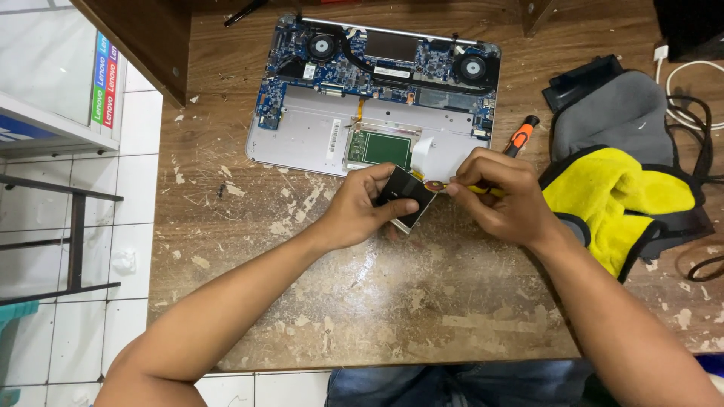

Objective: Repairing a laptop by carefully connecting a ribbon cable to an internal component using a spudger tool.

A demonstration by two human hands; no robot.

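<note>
Floor: white tiles (45, 226) run down the left edge, with a dark metal frame (75, 241) standing on them.
Bench: worn brown wood (377, 301) with pale flaked patches all over its top.
Laptop: an opened laptop (302, 143) lies bottom-up at the far middle of the bench, its blue circuit board (377, 68) and two round fans (320, 47) bare to view, a green board (385, 148) set in the pale lower half.
Left hand: the left hand (354, 211) is in front of the laptop's near edge, its grip clamped on a small black rectangular drive (407, 197), thumb on top and fingers wrapped below.
Drive: held just above the bench at the middle, tilted, its silver edge turned to the near right, close to the laptop's near edge.
Right hand: the right hand (505, 200) is just right of the drive, its grip closed round a yellow-shafted screwdriver (471, 188), whose tip meets the drive's right corner.
Second screwdriver: an orange and black handle (522, 136) shows behind the right hand's knuckles, lying on the bench beside the laptop's right corner.
Cloths: a grey cloth (626, 113) and a yellow cloth with black edging (611, 196) are heaped just right of the right hand.
Cables: white and black cables (690, 98) coil at the far right edge.
</note>
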